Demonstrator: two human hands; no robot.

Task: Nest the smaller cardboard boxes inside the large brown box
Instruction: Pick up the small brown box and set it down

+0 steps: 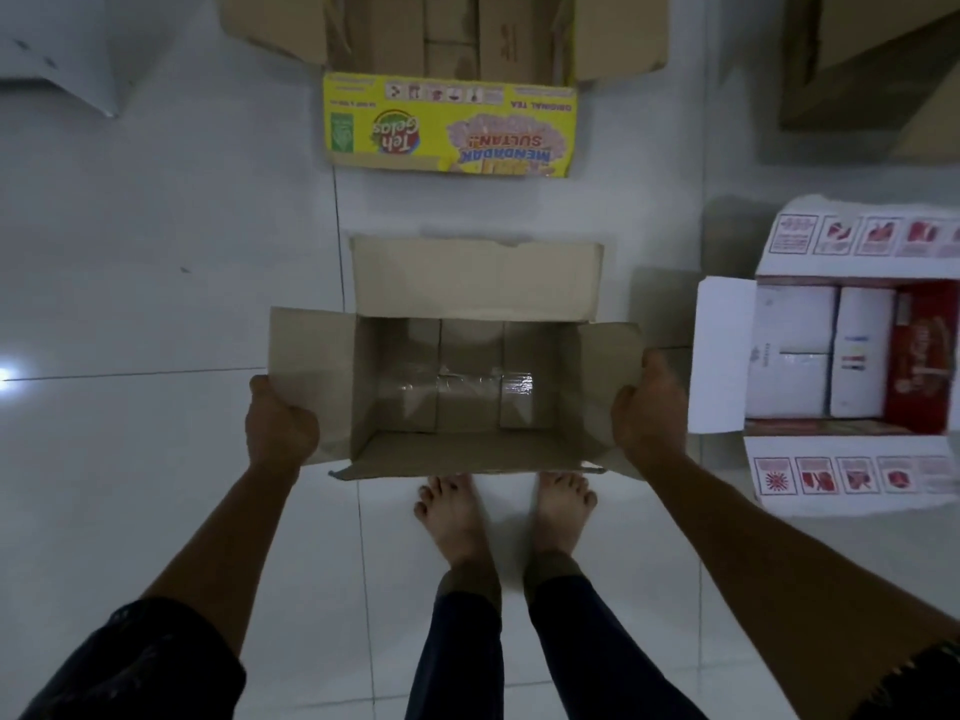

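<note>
Your bare feet [506, 517] stand on the pale glossy tiled floor [156, 459], directly beneath the near edge of the carried box.

Left hand [280, 426]: closed on the left side flap of the open plain brown cardboard box [467, 387], fingers wrapped under the flap edge. Right hand [649, 413]: likewise curled around the right side flap. The box hangs between both hands, mouth up, long axis running hand to hand. It is empty; its bottom seam is taped with clear tape, and its far flap stands open away from you.

Beyond your right hand, near it: a white carton with red printed symbols [852, 356], flaps spread, already packed with white and red packs.

Straight ahead of both hands, well apart from them: a large brown cardboard box with a yellow printed tea flap [452, 127], mouth open, long axis also left to right. It appears to hold cardboard already, though I cannot tell what.

Judgement: the held box is already aligned with the large one, so a forward carry and a level lowering should seat it. Neither hand is nearer.
</note>
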